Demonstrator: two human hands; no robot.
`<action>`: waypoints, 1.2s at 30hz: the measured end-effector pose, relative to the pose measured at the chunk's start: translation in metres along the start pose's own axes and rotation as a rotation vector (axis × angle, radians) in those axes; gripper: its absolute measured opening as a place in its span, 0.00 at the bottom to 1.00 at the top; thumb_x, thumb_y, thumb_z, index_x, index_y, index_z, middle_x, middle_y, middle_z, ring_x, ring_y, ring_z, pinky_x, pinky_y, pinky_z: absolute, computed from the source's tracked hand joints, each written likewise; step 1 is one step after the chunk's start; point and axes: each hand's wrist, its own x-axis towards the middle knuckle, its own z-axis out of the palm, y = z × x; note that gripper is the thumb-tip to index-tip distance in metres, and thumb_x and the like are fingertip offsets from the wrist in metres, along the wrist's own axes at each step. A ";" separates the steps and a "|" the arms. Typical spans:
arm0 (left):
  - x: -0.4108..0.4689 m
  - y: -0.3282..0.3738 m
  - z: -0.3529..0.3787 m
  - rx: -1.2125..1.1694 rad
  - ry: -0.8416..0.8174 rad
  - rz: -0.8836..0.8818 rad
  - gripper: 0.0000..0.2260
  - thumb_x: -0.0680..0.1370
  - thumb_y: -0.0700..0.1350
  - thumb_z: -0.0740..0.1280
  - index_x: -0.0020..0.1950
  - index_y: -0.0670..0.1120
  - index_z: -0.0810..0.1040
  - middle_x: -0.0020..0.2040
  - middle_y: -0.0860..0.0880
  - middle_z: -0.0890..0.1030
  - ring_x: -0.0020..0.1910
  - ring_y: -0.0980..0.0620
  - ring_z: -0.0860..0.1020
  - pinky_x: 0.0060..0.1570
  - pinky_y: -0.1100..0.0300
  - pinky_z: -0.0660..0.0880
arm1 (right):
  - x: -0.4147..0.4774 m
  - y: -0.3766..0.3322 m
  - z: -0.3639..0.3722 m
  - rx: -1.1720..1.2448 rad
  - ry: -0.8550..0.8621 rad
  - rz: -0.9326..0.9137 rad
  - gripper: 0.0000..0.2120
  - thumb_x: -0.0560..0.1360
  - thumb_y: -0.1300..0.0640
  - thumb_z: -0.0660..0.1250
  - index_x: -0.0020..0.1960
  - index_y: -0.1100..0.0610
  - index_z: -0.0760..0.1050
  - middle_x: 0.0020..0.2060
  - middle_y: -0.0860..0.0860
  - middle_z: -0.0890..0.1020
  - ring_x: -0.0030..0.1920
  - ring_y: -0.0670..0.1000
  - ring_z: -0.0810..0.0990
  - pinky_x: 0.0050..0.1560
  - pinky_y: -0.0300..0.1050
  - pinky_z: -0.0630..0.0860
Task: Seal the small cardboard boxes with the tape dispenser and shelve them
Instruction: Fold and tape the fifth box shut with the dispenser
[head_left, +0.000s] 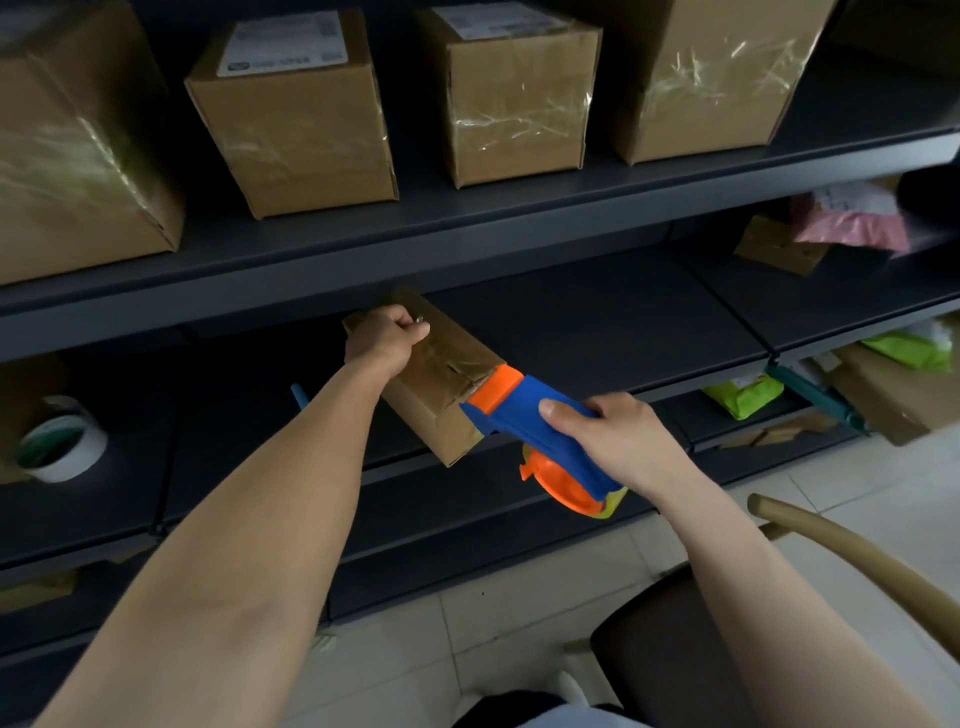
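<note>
Head view looks down on a dark metal shelving unit (519, 218) that fills most of the frame. Its upper shelf carries a row of large cardboard boxes (296, 119), already wrapped in clear tape. At the lower right stands a chair (857, 545) with a curved wooden back.

In front of the middle bay is the small cardboard box (436, 400), tilted, with crinkled tape across its top seam. Whether its lower corner rests on the shelf lip cannot be told. The blue and orange tape dispenser (519, 410) has its orange head against the near top edge of the box.

The left hand (384, 338) grips the far end of the box, fingers curled over it. The right hand (608, 436) is wrapped round the dispenser's blue body. A spare white tape roll (62, 441) sits on the shelf at far left.

Sealing looks nearly finished, with the strip reaching the near edge. The next move likely calls for cutting the tape against the edge, pressing the tail down the side, then sliding the box onto the shelf.
</note>
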 end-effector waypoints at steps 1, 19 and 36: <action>0.000 0.001 0.000 0.003 -0.013 0.000 0.10 0.78 0.54 0.63 0.41 0.51 0.72 0.42 0.52 0.75 0.43 0.51 0.74 0.37 0.59 0.67 | -0.001 -0.001 -0.001 0.000 -0.008 0.013 0.25 0.72 0.36 0.64 0.47 0.59 0.77 0.39 0.54 0.82 0.38 0.51 0.80 0.33 0.43 0.70; -0.003 0.006 0.001 0.121 -0.043 -0.023 0.14 0.78 0.56 0.62 0.53 0.47 0.74 0.54 0.46 0.78 0.50 0.47 0.76 0.43 0.56 0.70 | 0.009 0.002 -0.007 0.038 -0.106 0.130 0.24 0.72 0.38 0.67 0.46 0.60 0.79 0.37 0.54 0.83 0.34 0.52 0.80 0.36 0.45 0.72; -0.009 -0.003 0.014 -0.076 0.181 -0.030 0.08 0.73 0.48 0.72 0.42 0.49 0.74 0.44 0.51 0.77 0.44 0.51 0.76 0.41 0.57 0.72 | 0.027 0.016 0.041 -0.007 -0.157 0.208 0.21 0.76 0.38 0.61 0.39 0.56 0.72 0.32 0.50 0.77 0.30 0.47 0.75 0.29 0.39 0.67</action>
